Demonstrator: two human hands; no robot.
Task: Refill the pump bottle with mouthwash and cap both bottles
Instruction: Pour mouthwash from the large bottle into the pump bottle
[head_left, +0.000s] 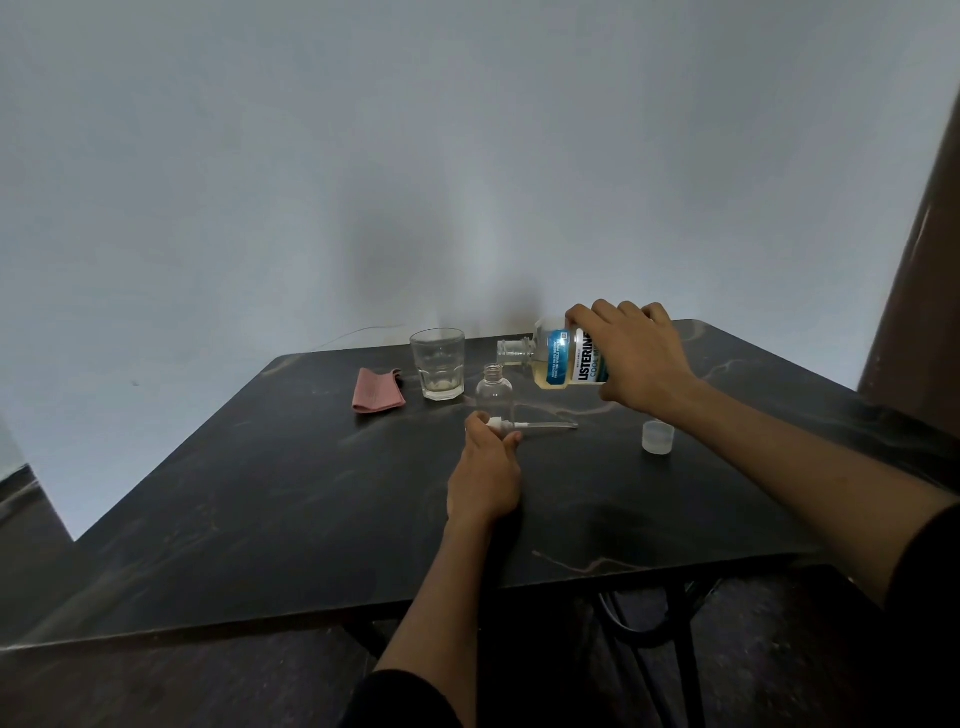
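R hand is wrapped around the Listerine mouthwash bottle, fingers over the top of it, thumb underneath, gripping it tight. Bottle is tipped nearly horizontal, uncapped neck pointing left, its mouth just above and to the right of the small clear pump bottle. Yellowish liquid sits low in the tipped bottle; can't tell if any is pouring.

Pump bottle stands upright on the dark marbled tabletop, open at the top, looks empty or close to it. L hand rests on the tabletop right in front of it, fingers curled closed on the white pump head, w/ its clear dip tube sticking out to the right, lying just over the tabletop.

Mouthwash cap, translucent white, sits open side up on the tabletop to the right, below the R wrist, apart from both bottles.

Further back: clear drinking glass upright, behind and left of the pump bottle, a bit of residue at the bottom. Folded pink cloth lies flat just left of the glass. Pale wall behind; dark sleeves on both forearms near bottom edge.
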